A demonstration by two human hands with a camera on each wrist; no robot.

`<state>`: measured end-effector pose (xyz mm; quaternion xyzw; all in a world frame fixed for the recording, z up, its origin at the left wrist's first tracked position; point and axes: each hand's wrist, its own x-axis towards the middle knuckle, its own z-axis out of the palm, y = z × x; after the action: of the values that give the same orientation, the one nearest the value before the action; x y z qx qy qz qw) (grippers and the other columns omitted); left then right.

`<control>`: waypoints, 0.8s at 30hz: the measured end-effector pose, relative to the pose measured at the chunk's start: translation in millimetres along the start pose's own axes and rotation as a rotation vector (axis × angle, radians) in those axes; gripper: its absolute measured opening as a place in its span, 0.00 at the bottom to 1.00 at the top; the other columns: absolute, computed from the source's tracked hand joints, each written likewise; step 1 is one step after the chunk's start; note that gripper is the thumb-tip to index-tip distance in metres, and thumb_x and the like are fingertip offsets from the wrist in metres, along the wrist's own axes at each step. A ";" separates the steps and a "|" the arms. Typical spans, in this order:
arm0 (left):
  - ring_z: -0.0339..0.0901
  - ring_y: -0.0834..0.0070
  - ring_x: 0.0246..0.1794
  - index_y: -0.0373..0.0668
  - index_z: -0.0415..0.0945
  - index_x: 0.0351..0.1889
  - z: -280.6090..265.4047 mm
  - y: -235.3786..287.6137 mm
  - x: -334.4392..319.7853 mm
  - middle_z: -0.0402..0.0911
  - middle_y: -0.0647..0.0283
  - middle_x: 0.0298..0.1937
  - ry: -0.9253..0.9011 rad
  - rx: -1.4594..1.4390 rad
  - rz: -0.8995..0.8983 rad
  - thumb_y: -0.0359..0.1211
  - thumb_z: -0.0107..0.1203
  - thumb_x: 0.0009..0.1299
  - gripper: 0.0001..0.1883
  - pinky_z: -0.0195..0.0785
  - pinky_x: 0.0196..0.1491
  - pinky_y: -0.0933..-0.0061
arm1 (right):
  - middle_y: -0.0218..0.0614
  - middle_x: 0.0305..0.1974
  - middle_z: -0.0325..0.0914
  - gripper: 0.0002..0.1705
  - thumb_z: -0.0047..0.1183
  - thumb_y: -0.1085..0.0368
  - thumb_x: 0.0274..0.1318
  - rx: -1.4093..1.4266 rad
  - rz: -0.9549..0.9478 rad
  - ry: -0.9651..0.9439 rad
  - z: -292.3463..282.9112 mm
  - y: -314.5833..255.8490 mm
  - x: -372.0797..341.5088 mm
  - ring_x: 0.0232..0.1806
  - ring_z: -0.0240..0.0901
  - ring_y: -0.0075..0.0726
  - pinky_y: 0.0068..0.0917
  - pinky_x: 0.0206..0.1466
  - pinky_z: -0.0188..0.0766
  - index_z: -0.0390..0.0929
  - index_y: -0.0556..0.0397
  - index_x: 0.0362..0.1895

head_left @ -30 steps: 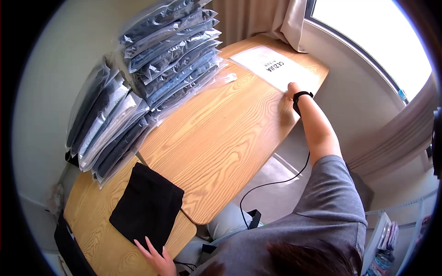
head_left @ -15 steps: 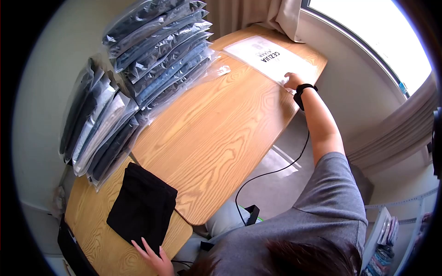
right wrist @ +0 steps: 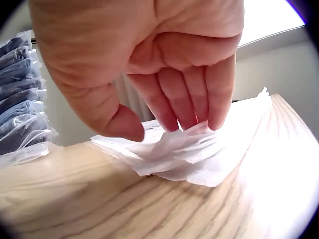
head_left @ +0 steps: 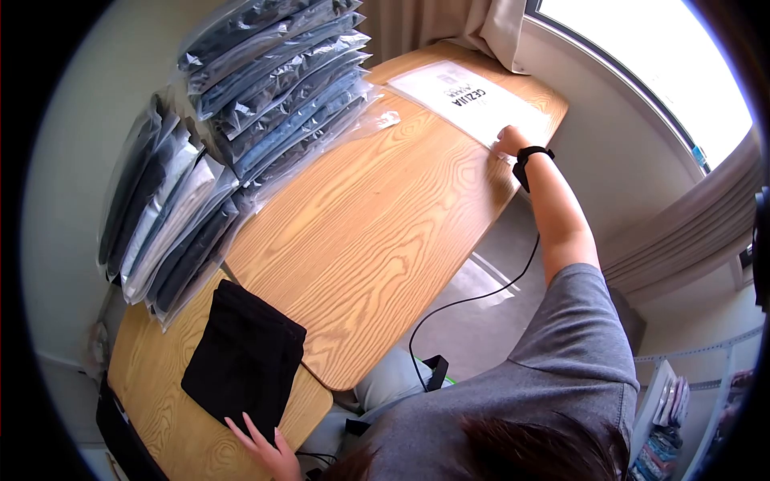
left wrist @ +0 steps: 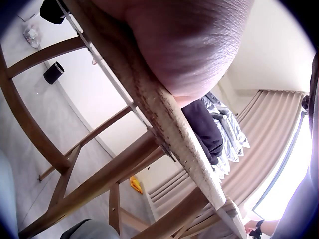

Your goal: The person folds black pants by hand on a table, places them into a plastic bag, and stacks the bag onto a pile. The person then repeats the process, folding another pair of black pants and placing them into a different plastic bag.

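On the near table part lies a folded black garment (head_left: 245,353). My left hand (head_left: 269,457) rests at its lower edge with fingers spread and straight; in the left wrist view the heel of this left hand (left wrist: 189,50) lies over the table edge. My right hand (head_left: 511,143) reaches to the far end, at the near corner of whitish plastic bags (head_left: 481,112) printed with dark lettering. In the right wrist view, the fingertips (right wrist: 187,119) press on the crumpled edges of these layered bags (right wrist: 199,164), and the thumb stands apart from the fingers.
At the left, a tall stack of clear-bagged folded clothes (head_left: 289,104) leans beside a second slanted row of bagged clothes (head_left: 168,208). A black cable (head_left: 457,305) hangs beside the table. Curtains (head_left: 433,24) and a window (head_left: 634,64) border the far end.
The head view has shifted slightly. My right hand has moved a little onto the bags' corner, and its fingers have drawn in since half a second ago. My left hand stays on the black garment.
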<state>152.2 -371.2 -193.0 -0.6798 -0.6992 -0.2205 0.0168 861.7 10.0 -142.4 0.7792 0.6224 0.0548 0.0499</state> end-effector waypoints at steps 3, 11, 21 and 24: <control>0.42 0.43 0.73 0.41 0.54 0.70 3.1 -5.5 -1.5 0.43 0.43 0.73 0.012 0.012 0.024 0.30 0.50 0.61 0.36 0.40 0.70 0.47 | 0.46 0.37 0.81 0.16 0.50 0.69 0.44 0.291 -0.077 0.197 22.0 17.0 9.2 0.40 0.79 0.45 0.33 0.46 0.74 0.83 0.51 0.39; 0.42 0.43 0.72 0.40 0.54 0.70 1.5 -6.5 -0.3 0.43 0.43 0.73 0.008 -0.008 0.019 0.32 0.50 0.63 0.35 0.40 0.70 0.47 | 0.46 0.31 0.81 0.15 0.55 0.56 0.53 0.700 0.188 0.707 -27.5 -7.7 -23.2 0.35 0.78 0.49 0.36 0.41 0.71 0.82 0.54 0.37; 0.43 0.46 0.73 0.40 0.55 0.69 -60.0 54.4 37.5 0.50 0.47 0.72 -0.028 -0.013 0.019 0.36 0.48 0.68 0.31 0.39 0.70 0.51 | 0.35 0.39 0.81 0.17 0.56 0.82 0.38 0.867 -0.579 0.835 -77.9 -184.3 -237.4 0.42 0.76 0.40 0.33 0.46 0.69 0.79 0.53 0.36; 0.51 0.56 0.71 0.38 0.57 0.68 -70.5 92.1 74.6 0.55 0.51 0.71 -0.151 -0.511 0.088 0.33 0.45 0.71 0.27 0.48 0.68 0.59 | 0.33 0.40 0.81 0.20 0.56 0.81 0.34 1.034 -0.764 0.701 -67.8 -229.3 -289.0 0.42 0.76 0.39 0.33 0.46 0.70 0.78 0.53 0.38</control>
<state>215.4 -326.1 -79.0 -0.7064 -0.5899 -0.3375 -0.1978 567.2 -220.8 -115.5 0.3687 0.7764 -0.0212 -0.5107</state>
